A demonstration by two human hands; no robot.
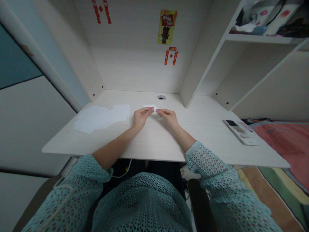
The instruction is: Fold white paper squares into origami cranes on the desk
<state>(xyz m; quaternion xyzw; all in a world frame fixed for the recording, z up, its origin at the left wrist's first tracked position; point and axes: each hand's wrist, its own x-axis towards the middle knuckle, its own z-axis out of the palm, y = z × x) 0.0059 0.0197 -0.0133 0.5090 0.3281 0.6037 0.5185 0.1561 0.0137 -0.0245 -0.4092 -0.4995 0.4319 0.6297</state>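
A small piece of white paper is held over the desk between my two hands, and its near edge is pinched. My left hand grips it with thumb and fingertips from the left. From the right, my right hand pinches the same edge, its fingertips close to those of the left. The fingers cover part of the paper, so its full shape is hidden. Left of my left hand, several white paper sheets lie overlapping on the desk.
The white desk has a round cable hole near the back panel. A phone lies at the right. An upright divider stands behind my right hand, with a loaded shelf higher up. Red stickers and a yellow packet are on the back panel.
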